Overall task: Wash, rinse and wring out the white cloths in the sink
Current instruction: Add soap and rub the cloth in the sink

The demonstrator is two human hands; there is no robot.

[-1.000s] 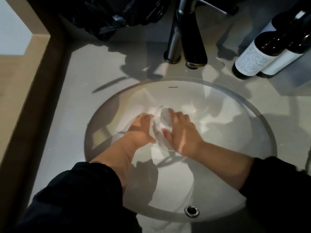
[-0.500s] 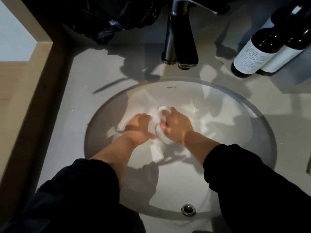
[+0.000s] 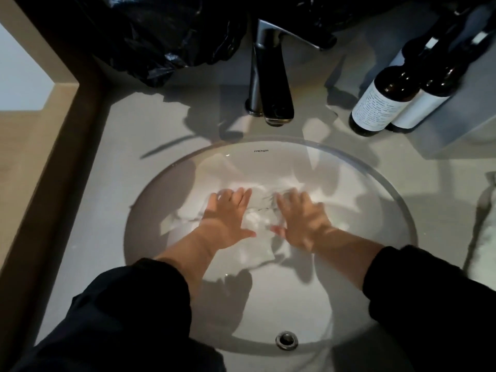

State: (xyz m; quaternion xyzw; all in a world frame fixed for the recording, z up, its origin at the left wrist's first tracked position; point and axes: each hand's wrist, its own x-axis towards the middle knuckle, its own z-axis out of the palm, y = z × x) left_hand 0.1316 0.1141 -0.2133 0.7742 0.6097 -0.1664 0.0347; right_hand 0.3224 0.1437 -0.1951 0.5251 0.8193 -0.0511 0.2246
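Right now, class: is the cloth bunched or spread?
Spread: the left hand and right hand press the cloth flat in the sink, fingers straight.

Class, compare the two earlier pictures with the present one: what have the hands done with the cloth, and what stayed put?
The left hand and right hand have released their grip on the bunched white cloth, moved apart and now press it flat, fingers straight, in the sink. Tap and brown bottles stayed put.

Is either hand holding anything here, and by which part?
Nothing is gripped: left hand and right hand lie flat, fingers straight, pressing the white cloth down in the sink.
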